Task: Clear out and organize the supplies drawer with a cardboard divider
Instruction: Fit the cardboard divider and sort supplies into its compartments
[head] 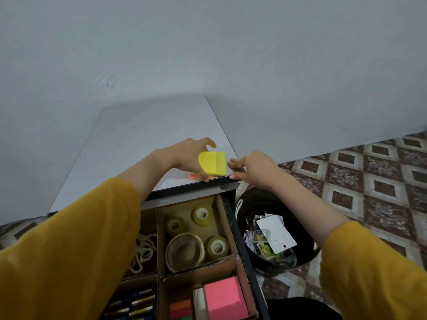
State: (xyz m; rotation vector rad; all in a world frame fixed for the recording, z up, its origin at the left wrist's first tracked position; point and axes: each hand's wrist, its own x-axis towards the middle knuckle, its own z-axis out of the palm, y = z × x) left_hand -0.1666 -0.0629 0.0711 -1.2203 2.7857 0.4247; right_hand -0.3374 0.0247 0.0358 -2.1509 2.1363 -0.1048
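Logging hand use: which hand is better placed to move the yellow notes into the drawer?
Left. The left hand grips the yellow notes; the right hand only rests on the table corner beside them, holding nothing.

The sticky notes [213, 163] above the drawer [240, 241] were yellow. Inside the drawer, a pad [224, 296] was pink. Beside the drawer, the bin [265, 199] was black and the floor [381, 181] had brown diamonds.
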